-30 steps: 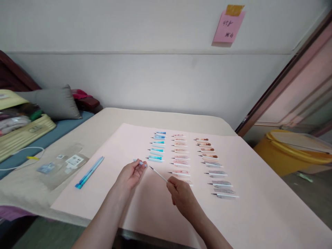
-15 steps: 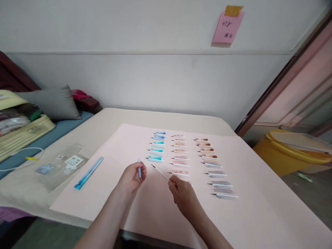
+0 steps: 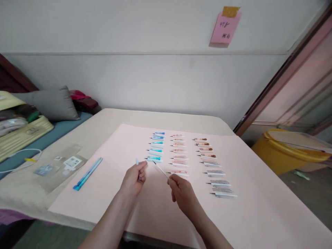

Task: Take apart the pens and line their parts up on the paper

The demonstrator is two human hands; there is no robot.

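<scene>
My left hand is closed round a small pale blue pen barrel, which stands nearly upright out of the fist. My right hand pinches a thin white refill whose dark tip points up-left toward the left hand. Both hands hover over a pink paper sheet. Just beyond them lie three columns of small pen parts: a blue column, a pink column and a brown-to-grey column.
Two blue pens lie on the sheet's left edge, beside a clear packet. A grey pillow and yellow case sit far left. A yellow bin stands right. A pink note hangs on the wall.
My left hand turned the blue barrel from lying sideways to nearly upright. My right hand brought the refill's tip closer to the left hand.
</scene>
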